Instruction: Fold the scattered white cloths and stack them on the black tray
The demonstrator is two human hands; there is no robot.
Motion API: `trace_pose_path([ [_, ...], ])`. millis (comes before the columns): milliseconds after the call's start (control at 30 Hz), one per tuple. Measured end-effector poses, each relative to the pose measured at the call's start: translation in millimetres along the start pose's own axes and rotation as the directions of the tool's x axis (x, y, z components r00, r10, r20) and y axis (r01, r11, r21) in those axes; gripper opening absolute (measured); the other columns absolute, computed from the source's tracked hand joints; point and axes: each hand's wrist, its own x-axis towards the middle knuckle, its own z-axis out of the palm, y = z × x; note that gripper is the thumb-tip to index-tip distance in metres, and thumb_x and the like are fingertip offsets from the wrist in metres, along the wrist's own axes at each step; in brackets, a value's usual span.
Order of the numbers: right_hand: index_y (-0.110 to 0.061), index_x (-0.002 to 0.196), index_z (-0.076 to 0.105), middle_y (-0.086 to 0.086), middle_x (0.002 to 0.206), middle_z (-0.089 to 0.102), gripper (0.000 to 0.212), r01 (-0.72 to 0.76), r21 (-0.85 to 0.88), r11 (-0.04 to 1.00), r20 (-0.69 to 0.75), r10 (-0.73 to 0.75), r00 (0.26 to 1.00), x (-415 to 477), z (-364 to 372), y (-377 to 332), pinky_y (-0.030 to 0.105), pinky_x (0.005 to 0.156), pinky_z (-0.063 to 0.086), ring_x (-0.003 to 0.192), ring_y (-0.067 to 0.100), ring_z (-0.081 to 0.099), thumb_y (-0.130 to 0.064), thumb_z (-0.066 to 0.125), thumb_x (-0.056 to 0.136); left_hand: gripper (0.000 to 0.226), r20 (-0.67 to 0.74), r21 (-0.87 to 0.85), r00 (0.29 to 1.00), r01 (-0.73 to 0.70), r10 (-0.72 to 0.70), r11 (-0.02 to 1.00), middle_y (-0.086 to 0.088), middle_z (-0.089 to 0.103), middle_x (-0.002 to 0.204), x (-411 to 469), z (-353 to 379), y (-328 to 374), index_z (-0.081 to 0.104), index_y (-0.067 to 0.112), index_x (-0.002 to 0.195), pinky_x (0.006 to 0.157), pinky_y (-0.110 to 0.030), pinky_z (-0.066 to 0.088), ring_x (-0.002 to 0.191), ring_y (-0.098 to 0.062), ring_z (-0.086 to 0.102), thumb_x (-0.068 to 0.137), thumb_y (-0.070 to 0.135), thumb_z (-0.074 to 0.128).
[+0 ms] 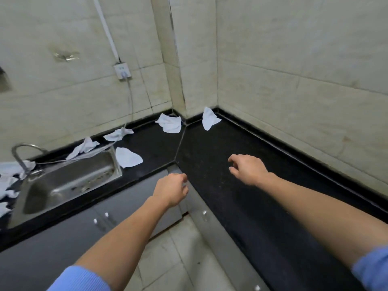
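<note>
Several crumpled white cloths lie scattered on a black L-shaped countertop [220,164]. One cloth [128,157] lies right of the sink, one [170,123] in the back corner, one [209,119] leans against the corner wall, and two more [117,134] [84,148] lie behind the sink. More white cloths [8,177] are piled at the far left. My left hand [172,191] hovers over the counter's inner front corner, fingers loosely curled, holding nothing. My right hand [246,169] hovers over the right counter section, fingers relaxed and empty. No black tray is in view.
A steel sink [63,183] with a curved tap [21,153] is set into the left counter. A wall socket [122,72] has a cable hanging down to the counter. Grey cabinet doors [100,219] run below, and tiled walls close the corner.
</note>
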Motion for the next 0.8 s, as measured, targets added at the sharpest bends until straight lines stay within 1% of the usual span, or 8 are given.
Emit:
trace_pose_path([
  [67,-0.027,0.125,0.053,-0.004,0.113,0.064,0.033,0.008,0.017,1.0,0.014,-0.008,1.0,42,8,-6,0.037,0.08,0.049,0.1,0.022,0.061,-0.039,0.048,0.094,0.026,0.008,0.013,1.0,0.027,-0.027,1.0,-0.006,0.066,0.113,27,-4,-22,0.06,0.02,0.11,0.08,-0.035,0.047,0.105,-0.028,0.059,0.089,0.031,0.049],
  [200,-0.026,0.124,0.054,-0.002,0.114,0.064,0.034,0.035,0.022,0.999,0.044,-0.036,0.998,119,23,-19,0.036,0.081,0.048,0.103,0.024,0.061,-0.039,0.049,0.093,0.029,0.019,0.016,0.996,0.085,-0.085,0.996,-0.004,0.064,0.114,74,-9,-63,0.06,0.022,0.114,0.084,-0.036,0.047,0.106,-0.027,0.058,0.089,0.031,0.049],
  [267,-0.026,0.122,0.055,-0.002,0.113,0.065,0.033,0.044,0.017,0.999,0.075,-0.045,0.996,151,30,-27,0.036,0.081,0.049,0.101,0.025,0.061,-0.039,0.05,0.092,0.027,0.026,0.007,0.994,0.107,-0.107,0.994,-0.004,0.063,0.112,93,-9,-83,0.059,0.021,0.111,0.083,-0.036,0.047,0.106,-0.028,0.057,0.089,0.032,0.048],
  [367,-0.026,0.119,0.057,-0.001,0.109,0.066,0.03,0.051,0.002,0.999,0.123,-0.051,0.991,196,45,-39,0.036,0.078,0.051,0.097,0.023,0.062,-0.039,0.051,0.092,0.021,0.038,-0.014,0.993,0.113,-0.112,0.994,-0.004,0.064,0.106,122,-4,-114,0.059,0.02,0.102,0.077,-0.036,0.046,0.1,-0.028,0.058,0.089,0.032,0.048],
  [500,-0.025,0.116,0.057,-0.001,0.108,0.065,0.028,0.041,-0.012,0.999,0.149,-0.038,0.988,256,66,-52,0.035,0.076,0.05,0.096,0.023,0.062,-0.039,0.051,0.093,0.019,0.06,-0.048,0.995,0.089,-0.086,0.995,-0.003,0.064,0.103,172,8,-161,0.059,0.021,0.099,0.076,-0.037,0.046,0.099,-0.027,0.059,0.088,0.033,0.05],
  [633,-0.026,0.117,0.057,-0.001,0.107,0.065,0.028,-0.032,-0.024,0.999,0.173,0.036,0.984,315,91,-61,0.037,0.077,0.052,0.095,0.022,0.062,-0.039,0.052,0.092,0.021,0.072,-0.074,0.997,0.045,-0.04,0.996,-0.003,0.063,0.106,233,21,-210,0.059,0.02,0.101,0.079,-0.037,0.048,0.101,-0.027,0.058,0.089,0.033,0.049],
  [800,-0.026,0.119,0.057,0.0,0.113,0.064,0.031,-0.203,-0.03,0.979,0.218,0.205,0.954,373,116,-63,0.036,0.079,0.051,0.1,0.023,0.061,-0.039,0.052,0.092,0.02,0.084,-0.08,0.993,-0.071,0.078,0.994,-0.002,0.063,0.105,306,25,-264,0.058,0.019,0.1,0.078,-0.036,0.047,0.098,-0.025,0.058,0.091,0.034,0.049],
])
